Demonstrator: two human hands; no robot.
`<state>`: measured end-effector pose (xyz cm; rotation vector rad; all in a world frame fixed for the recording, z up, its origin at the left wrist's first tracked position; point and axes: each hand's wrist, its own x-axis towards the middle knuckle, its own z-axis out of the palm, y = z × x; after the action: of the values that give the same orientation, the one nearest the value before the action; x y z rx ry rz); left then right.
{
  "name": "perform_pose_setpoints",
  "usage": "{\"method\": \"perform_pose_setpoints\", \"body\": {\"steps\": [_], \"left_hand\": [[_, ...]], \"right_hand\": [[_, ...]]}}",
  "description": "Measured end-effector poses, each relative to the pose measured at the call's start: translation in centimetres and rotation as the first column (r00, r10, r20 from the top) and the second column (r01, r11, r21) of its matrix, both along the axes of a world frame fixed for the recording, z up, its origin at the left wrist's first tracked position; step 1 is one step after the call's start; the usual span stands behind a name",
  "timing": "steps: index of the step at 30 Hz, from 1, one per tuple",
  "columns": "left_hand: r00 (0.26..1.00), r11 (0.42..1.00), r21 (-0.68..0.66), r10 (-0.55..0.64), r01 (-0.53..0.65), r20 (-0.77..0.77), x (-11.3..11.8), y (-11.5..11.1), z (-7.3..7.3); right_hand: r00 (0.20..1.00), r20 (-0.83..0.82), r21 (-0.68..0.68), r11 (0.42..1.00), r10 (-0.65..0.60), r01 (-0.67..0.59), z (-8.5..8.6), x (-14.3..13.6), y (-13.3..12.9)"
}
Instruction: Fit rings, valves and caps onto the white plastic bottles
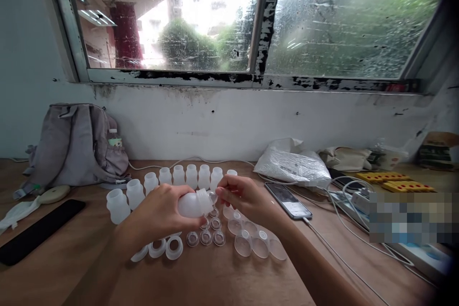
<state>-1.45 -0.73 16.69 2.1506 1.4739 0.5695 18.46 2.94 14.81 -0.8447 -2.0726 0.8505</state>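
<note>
My left hand [168, 208] is wrapped round a translucent white bottle [191, 204], tilted with its neck toward the right. At the bottle's mouth, my right hand [236, 193] pinches a small clear piece [212, 196]. Several open bottles [135, 193] stand in a curved row behind my hands. Below the held bottle lie small clear round pieces [206, 237]. White rings [174, 247] rest nearer my left forearm, and clear domed caps [260, 247] are grouped beside my right forearm.
A grey backpack [77, 146] and a black flat case [43, 232] are at the left. To the right lie a phone [289, 200] with a cable, a silvery package [292, 162], a power strip [426, 251] and yellow blocks [405, 184]. A wall with a window stands behind.
</note>
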Motion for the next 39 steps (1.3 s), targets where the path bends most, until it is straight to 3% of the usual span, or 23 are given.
{"method": "perform_pose_setpoints", "body": {"steps": [6, 15, 22, 28, 33, 39], "left_hand": [[1.000, 0.998, -0.052, -0.026, 0.026, -0.016, 0.1, 0.0, 0.7], [0.998, 0.989, -0.132, -0.063, 0.063, -0.001, -0.7, 1.7, -1.0], [0.998, 0.993, -0.107, -0.051, 0.048, -0.030, -0.8, 2.3, -1.5], [0.990, 1.000, 0.015, -0.001, 0.004, -0.144, -0.6, 2.7, -2.0], [0.983, 0.999, 0.052, 0.011, -0.001, -0.185, -0.3, 2.4, -2.0], [0.987, 0.999, 0.033, 0.002, 0.003, -0.159, -0.1, 2.4, -2.0]], "right_hand": [[0.997, -0.019, 0.036, 0.997, -0.070, 0.071, -0.1, 0.0, 0.3], [0.998, -0.026, 0.022, 0.998, -0.056, 0.057, -0.9, -0.1, 0.9], [0.998, -0.002, 0.058, 0.996, -0.069, 0.069, -0.6, 0.2, 1.1], [0.993, 0.055, -0.034, 0.994, -0.103, 0.105, -1.3, 0.1, 1.8], [0.996, -0.053, -0.077, 0.995, -0.067, 0.063, -2.0, -0.1, 2.3], [0.991, -0.127, -0.094, 0.995, -0.034, 0.022, -1.7, -0.1, 2.0]]}}
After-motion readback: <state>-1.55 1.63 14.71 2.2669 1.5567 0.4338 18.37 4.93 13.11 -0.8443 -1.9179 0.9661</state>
